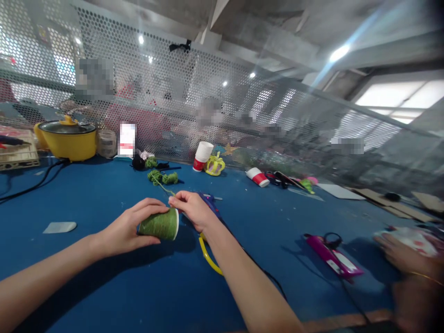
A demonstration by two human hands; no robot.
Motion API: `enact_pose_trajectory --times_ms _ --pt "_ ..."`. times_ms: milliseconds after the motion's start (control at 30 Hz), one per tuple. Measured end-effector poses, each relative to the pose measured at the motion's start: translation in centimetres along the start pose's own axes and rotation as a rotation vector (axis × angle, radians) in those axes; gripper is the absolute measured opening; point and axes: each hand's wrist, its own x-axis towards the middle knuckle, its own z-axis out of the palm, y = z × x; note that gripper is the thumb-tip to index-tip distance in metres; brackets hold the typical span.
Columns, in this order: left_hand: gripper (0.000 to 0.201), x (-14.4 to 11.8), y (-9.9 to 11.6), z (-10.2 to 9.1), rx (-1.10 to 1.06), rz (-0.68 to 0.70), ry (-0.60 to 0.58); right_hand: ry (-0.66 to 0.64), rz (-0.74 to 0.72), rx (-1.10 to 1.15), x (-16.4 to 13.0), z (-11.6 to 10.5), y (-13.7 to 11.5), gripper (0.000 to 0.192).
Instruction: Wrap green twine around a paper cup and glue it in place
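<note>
Lying on its side on the blue tabletop [104,286], the cup [160,225] wrapped in green yarn has its long axis running left to right, with the white rim toward the right hand [193,210]. The left hand [130,229] cups the narrow end, its fingers curled over the top and thumb under, so it is the nearer hand and carries the cup. The right hand sits just beside the rim, a little above it; its fingers are pressed together, pinching what seems to be the yarn strand [163,186], though the view is too blurred to be sure. This strand goes away from the fingers to a loose yarn pile [162,177] farther back.
</note>
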Motion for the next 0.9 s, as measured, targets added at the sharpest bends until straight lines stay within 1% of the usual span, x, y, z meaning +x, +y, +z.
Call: enact_pose_trajectory --times_ms 167,433,900 --pt "0.05 0.12 0.08 -0.01 -0.003 0.008 0.02 -0.015 0.063 0.115 -0.03 0.05 0.11 0.03" --pt "0.049 0.0 0.13 0.05 -0.019 0.011 0.035 -0.061 0.17 0.282 0.08 0.03 0.24 0.033" --pt "0.048 0.05 0.27 0.06 -0.005 0.011 0.046 -0.071 0.217 0.335 -0.04 0.12 -0.24 0.037"
